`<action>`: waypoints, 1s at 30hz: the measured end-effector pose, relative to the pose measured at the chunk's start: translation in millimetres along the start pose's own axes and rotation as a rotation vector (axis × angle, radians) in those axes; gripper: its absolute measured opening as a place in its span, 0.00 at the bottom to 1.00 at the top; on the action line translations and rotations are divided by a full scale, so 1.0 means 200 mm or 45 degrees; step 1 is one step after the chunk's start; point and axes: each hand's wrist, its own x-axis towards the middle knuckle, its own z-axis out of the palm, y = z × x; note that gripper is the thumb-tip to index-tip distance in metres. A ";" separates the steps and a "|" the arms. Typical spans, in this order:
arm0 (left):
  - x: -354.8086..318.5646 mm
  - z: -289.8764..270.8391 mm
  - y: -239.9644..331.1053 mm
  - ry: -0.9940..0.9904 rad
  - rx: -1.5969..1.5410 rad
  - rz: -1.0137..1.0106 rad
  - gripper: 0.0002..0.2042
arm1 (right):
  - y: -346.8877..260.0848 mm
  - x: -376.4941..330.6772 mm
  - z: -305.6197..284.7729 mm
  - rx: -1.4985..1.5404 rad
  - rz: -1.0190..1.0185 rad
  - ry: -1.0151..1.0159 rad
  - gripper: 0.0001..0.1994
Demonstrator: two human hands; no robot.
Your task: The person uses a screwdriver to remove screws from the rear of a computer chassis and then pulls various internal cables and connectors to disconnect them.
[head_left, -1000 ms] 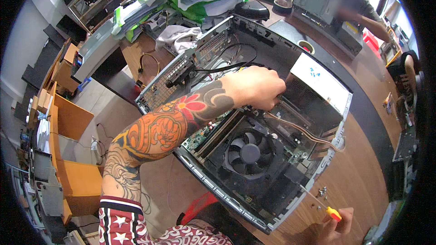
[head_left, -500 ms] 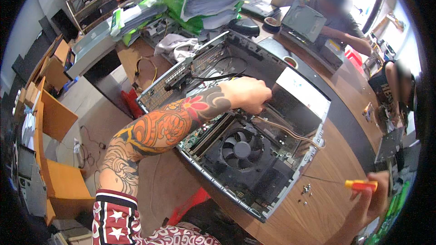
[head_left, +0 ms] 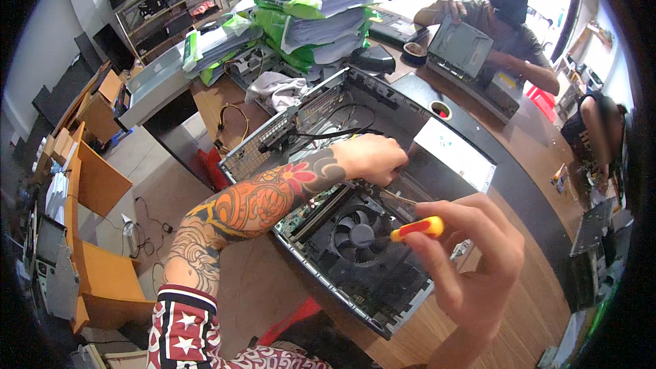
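An opened desktop computer case point(head_left: 256, 150) lies on the table in front of me. My left hand point(head_left: 374, 157) reaches into its middle with fingers curled closed; whatever they grip is hidden beneath them. In my right hand point(head_left: 482, 253) is a screwdriver point(head_left: 418, 229) with a yellow and red handle, pinched between thumb and fingers above the near right part of the case. Its thin shaft points left over the black cooling fan point(head_left: 362, 234), and I cannot tell whether the tip touches anything. A black cable point(head_left: 328, 135) runs behind my left wrist. A white-topped metal box point(head_left: 454, 154) fills the right side.
Tall stacks of paper in green wrapping point(head_left: 321, 20) stand behind the case, near a grey cloth point(head_left: 277, 89). Across the table a person holds a grey flat panel point(head_left: 461, 44). A tape roll point(head_left: 441, 109) sits beyond the case. Another person is at far right.
My right hand has brought the screwdriver from the table's right side leftward and up, over the case. My left hand stays inside the case. The whole view has shifted slightly.
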 end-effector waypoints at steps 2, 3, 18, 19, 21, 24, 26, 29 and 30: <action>0.00 0.00 0.00 0.073 -0.006 0.050 0.12 | 0.03 -0.01 0.06 0.085 -0.021 -0.067 0.14; 0.01 0.00 -0.01 0.013 0.045 0.051 0.12 | 0.05 -0.01 0.09 0.106 -0.011 -0.093 0.13; 0.00 0.01 0.00 0.058 0.027 0.070 0.13 | 0.20 0.01 0.09 0.042 0.002 -0.232 0.12; 0.00 0.01 0.00 0.054 -0.022 0.061 0.13 | 0.20 0.00 0.08 0.020 -0.021 -0.248 0.12; -0.01 0.00 0.00 0.046 -0.001 0.065 0.13 | 0.18 0.00 0.06 0.041 0.031 -0.297 0.15; -0.01 0.00 0.00 0.061 0.012 0.097 0.13 | 0.15 0.00 0.07 0.189 0.063 -0.386 0.16; -0.01 0.01 -0.01 0.079 0.005 0.108 0.13 | 0.14 0.00 0.10 0.228 -0.002 -0.369 0.16; -0.01 0.01 -0.01 0.064 0.022 0.116 0.13 | 0.14 -0.01 0.15 0.247 0.038 -0.335 0.12; -0.01 0.01 0.00 0.057 0.010 0.105 0.13 | 0.14 -0.01 0.16 0.243 0.039 -0.328 0.12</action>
